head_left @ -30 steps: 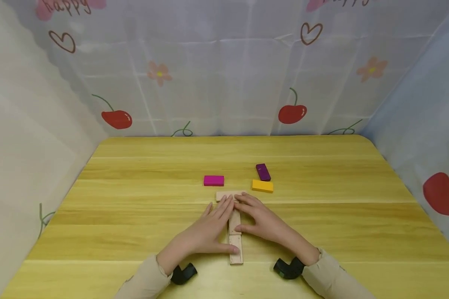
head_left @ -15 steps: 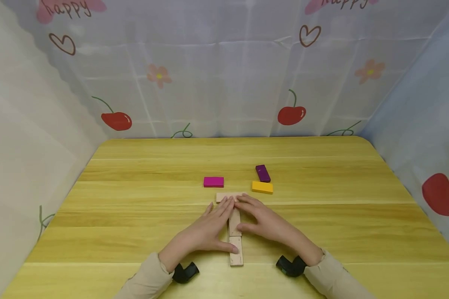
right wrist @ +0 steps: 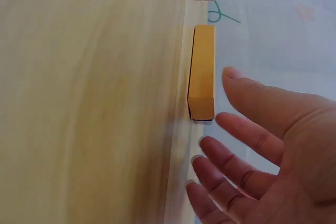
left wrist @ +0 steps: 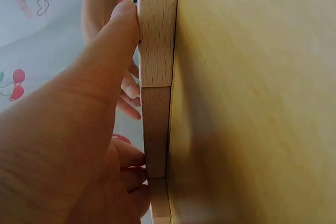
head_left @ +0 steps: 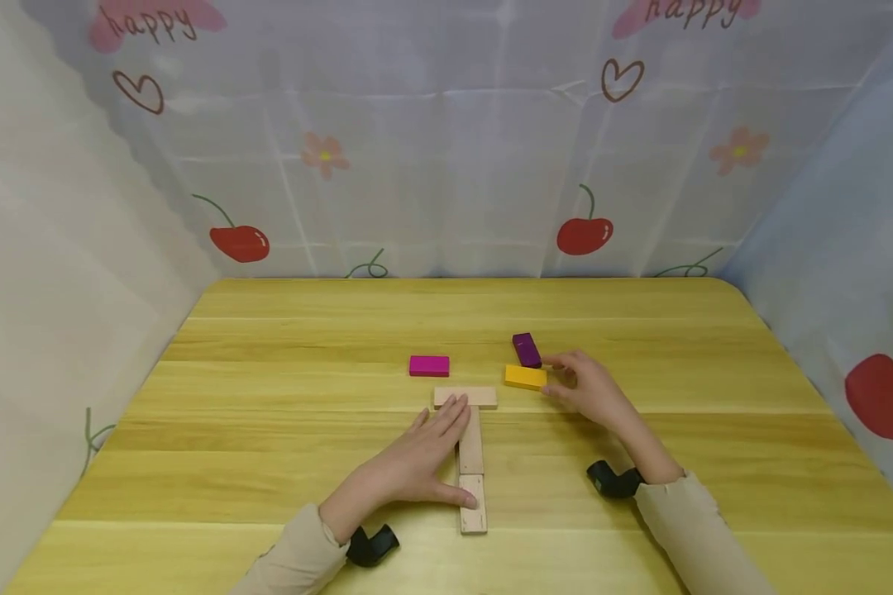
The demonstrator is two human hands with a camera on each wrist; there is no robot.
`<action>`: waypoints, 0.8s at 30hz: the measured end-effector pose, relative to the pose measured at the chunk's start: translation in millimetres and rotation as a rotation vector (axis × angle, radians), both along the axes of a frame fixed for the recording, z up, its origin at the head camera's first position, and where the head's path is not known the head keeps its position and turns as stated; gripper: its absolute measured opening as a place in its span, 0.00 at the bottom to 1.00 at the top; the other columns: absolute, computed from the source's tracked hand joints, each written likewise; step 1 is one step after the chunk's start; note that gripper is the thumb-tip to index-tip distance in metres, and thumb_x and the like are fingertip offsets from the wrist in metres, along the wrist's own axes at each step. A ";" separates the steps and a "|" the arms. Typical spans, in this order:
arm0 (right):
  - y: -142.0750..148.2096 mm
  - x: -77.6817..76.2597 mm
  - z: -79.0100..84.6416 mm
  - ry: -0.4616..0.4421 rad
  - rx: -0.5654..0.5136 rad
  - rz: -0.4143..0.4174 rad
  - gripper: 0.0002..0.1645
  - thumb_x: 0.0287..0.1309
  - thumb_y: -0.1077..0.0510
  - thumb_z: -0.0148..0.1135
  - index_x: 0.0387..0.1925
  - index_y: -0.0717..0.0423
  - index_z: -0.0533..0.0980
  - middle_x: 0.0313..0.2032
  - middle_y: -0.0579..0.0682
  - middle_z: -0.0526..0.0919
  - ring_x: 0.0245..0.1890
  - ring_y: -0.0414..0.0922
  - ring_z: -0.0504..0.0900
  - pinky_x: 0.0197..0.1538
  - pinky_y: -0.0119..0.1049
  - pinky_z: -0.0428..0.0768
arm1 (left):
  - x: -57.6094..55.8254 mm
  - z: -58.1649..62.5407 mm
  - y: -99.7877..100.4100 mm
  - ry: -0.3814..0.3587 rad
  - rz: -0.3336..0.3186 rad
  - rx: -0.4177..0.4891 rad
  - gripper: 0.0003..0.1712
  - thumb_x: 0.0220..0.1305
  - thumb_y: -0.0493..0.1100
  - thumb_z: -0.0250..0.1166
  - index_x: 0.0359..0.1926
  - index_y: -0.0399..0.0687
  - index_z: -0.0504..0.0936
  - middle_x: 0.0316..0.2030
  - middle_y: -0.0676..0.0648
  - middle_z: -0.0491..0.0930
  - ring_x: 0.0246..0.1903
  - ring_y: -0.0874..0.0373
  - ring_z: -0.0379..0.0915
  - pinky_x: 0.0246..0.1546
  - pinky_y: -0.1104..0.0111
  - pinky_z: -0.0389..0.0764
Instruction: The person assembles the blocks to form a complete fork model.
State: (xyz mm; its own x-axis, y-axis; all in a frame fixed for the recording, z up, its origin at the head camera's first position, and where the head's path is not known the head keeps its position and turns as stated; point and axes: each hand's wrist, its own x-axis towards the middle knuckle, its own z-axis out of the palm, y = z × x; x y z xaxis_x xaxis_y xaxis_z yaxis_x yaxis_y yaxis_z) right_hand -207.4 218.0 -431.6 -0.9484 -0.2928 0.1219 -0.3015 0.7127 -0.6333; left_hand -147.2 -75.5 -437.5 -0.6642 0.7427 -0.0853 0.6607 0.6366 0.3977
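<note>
Three plain wooden blocks form a T on the table: a crosswise block (head_left: 479, 398) at the far end, a middle block (head_left: 473, 453), and a near block (head_left: 473, 522). Across them rests my left hand (head_left: 409, 469), fingertips at the far joint and thumb on the near block; the left wrist view shows its thumb (left wrist: 123, 22) along the blocks' side. My right hand (head_left: 589, 392) is at the right end of a yellow block (head_left: 525, 378), thumb and fingers spread apart around that end. Just behind the yellow block lies a purple block (head_left: 526, 350).
A magenta block (head_left: 429, 366) lies left of the yellow one, behind the T. Black wrist-worn devices sit under both wrists, one at the left (head_left: 373, 545) and one at the right (head_left: 614, 480). A printed curtain (head_left: 446, 165) hangs behind the wooden table (head_left: 268, 347).
My right hand has left the wooden blocks and moved right and away from me to the yellow block. My left hand has stayed on the T. The view has shifted slightly.
</note>
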 end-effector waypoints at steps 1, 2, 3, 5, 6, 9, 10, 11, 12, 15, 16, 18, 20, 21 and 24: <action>0.6 -1.2 -1.3 0.001 0.009 0.005 0.25 0.52 0.59 0.69 0.51 0.65 0.76 0.41 0.58 0.76 0.40 0.53 0.73 0.44 0.49 0.73 | 0.1 -0.3 0.1 0.002 -0.001 -0.001 0.67 0.47 0.77 0.55 0.72 0.36 0.40 0.71 0.41 0.33 0.69 0.52 0.25 0.65 0.51 0.37; 0.7 -2.2 -2.2 0.001 0.018 0.010 0.24 0.51 0.59 0.70 0.50 0.65 0.77 0.39 0.56 0.76 0.39 0.52 0.73 0.43 0.47 0.73 | 0.2 -0.2 0.4 0.001 0.000 -0.003 0.67 0.47 0.77 0.56 0.72 0.36 0.41 0.71 0.41 0.33 0.69 0.52 0.26 0.65 0.51 0.38; 0.4 -3.3 -2.8 0.007 0.031 0.016 0.24 0.50 0.59 0.71 0.48 0.65 0.77 0.38 0.56 0.76 0.38 0.51 0.72 0.42 0.46 0.72 | 0.5 0.0 0.4 0.000 0.002 -0.006 0.67 0.47 0.77 0.56 0.72 0.36 0.41 0.72 0.41 0.33 0.69 0.52 0.25 0.65 0.51 0.38; -1.0 -5.5 -4.2 0.021 0.060 0.027 0.22 0.49 0.60 0.71 0.45 0.65 0.78 0.36 0.54 0.75 0.36 0.50 0.72 0.40 0.45 0.72 | 0.7 1.0 0.5 -0.002 0.005 -0.011 0.67 0.47 0.77 0.56 0.72 0.36 0.41 0.72 0.42 0.33 0.69 0.52 0.25 0.65 0.52 0.38; -1.8 -6.6 -4.9 0.031 0.072 0.029 0.20 0.49 0.60 0.71 0.44 0.65 0.78 0.35 0.54 0.75 0.35 0.49 0.71 0.39 0.44 0.71 | 0.8 1.5 0.4 -0.003 0.007 -0.011 0.67 0.47 0.76 0.57 0.72 0.36 0.41 0.72 0.42 0.33 0.69 0.53 0.25 0.65 0.52 0.38; -4.0 -8.6 -6.7 0.044 0.096 0.022 0.18 0.50 0.60 0.71 0.42 0.64 0.78 0.33 0.52 0.74 0.33 0.48 0.70 0.38 0.42 0.71 | 0.9 2.5 0.5 -0.006 0.009 -0.010 0.67 0.48 0.76 0.58 0.72 0.36 0.41 0.72 0.42 0.34 0.69 0.53 0.25 0.65 0.52 0.38; -4.3 -9.1 -7.3 0.041 0.090 0.018 0.17 0.51 0.60 0.70 0.42 0.64 0.78 0.33 0.53 0.74 0.33 0.48 0.70 0.37 0.43 0.71 | 0.8 2.3 0.6 -0.005 0.009 -0.009 0.67 0.48 0.76 0.58 0.72 0.36 0.41 0.72 0.42 0.34 0.69 0.53 0.26 0.65 0.52 0.38; -4.3 -9.3 -7.8 0.035 0.079 0.011 0.17 0.52 0.60 0.69 0.42 0.64 0.78 0.33 0.53 0.74 0.33 0.48 0.70 0.38 0.43 0.71 | 0.7 2.2 0.8 -0.003 0.009 -0.007 0.67 0.48 0.76 0.58 0.72 0.36 0.41 0.72 0.42 0.34 0.69 0.53 0.26 0.65 0.52 0.38; -4.4 -9.4 -8.0 0.028 0.061 0.004 0.17 0.53 0.60 0.68 0.43 0.64 0.78 0.34 0.53 0.75 0.34 0.49 0.71 0.39 0.43 0.73 | 0.6 1.8 0.9 -0.002 0.009 -0.006 0.67 0.48 0.76 0.58 0.72 0.36 0.41 0.72 0.42 0.34 0.69 0.52 0.26 0.65 0.52 0.38; -3.4 -9.7 -8.3 -0.018 -0.042 -0.020 0.18 0.57 0.59 0.65 0.47 0.64 0.76 0.37 0.55 0.79 0.36 0.50 0.76 0.42 0.44 0.76 | 0.2 0.6 1.0 0.007 0.009 -0.006 0.67 0.48 0.76 0.57 0.72 0.36 0.41 0.72 0.42 0.34 0.69 0.52 0.26 0.65 0.52 0.38; -3.2 -9.9 -8.1 -0.049 -0.104 -0.024 0.19 0.58 0.59 0.64 0.48 0.64 0.75 0.38 0.56 0.79 0.37 0.52 0.77 0.42 0.44 0.78 | 0.1 0.3 1.0 0.009 0.010 -0.006 0.67 0.48 0.76 0.57 0.72 0.36 0.41 0.72 0.42 0.34 0.69 0.52 0.26 0.65 0.52 0.38; -3.1 -10.5 -7.6 -0.134 -0.265 -0.030 0.20 0.60 0.60 0.62 0.52 0.66 0.72 0.40 0.60 0.80 0.39 0.53 0.79 0.43 0.43 0.79 | 0.2 0.0 0.7 0.014 0.012 -0.007 0.67 0.47 0.76 0.57 0.72 0.36 0.41 0.72 0.41 0.34 0.69 0.52 0.27 0.65 0.52 0.38; -3.8 -10.8 -7.3 -0.246 -0.477 -0.036 0.22 0.62 0.63 0.59 0.55 0.68 0.69 0.43 0.63 0.78 0.41 0.53 0.80 0.44 0.43 0.80 | 0.3 0.2 0.6 0.015 0.012 -0.003 0.67 0.47 0.76 0.57 0.72 0.36 0.41 0.72 0.41 0.34 0.69 0.52 0.27 0.65 0.52 0.38; -4.7 -10.7 -7.2 -0.303 -0.584 -0.044 0.22 0.62 0.65 0.58 0.56 0.69 0.68 0.44 0.63 0.77 0.41 0.52 0.80 0.44 0.42 0.79 | 0.4 0.2 0.5 0.015 0.011 -0.002 0.67 0.47 0.76 0.57 0.72 0.36 0.41 0.72 0.41 0.34 0.69 0.52 0.27 0.65 0.52 0.39; -8.6 -10.4 -7.5 -0.417 -0.831 -0.065 0.25 0.64 0.68 0.53 0.61 0.72 0.63 0.47 0.63 0.74 0.43 0.47 0.80 0.49 0.40 0.76 | 0.7 -0.3 0.3 0.012 0.010 -0.002 0.67 0.47 0.76 0.58 0.72 0.36 0.41 0.72 0.42 0.33 0.69 0.52 0.26 0.65 0.52 0.39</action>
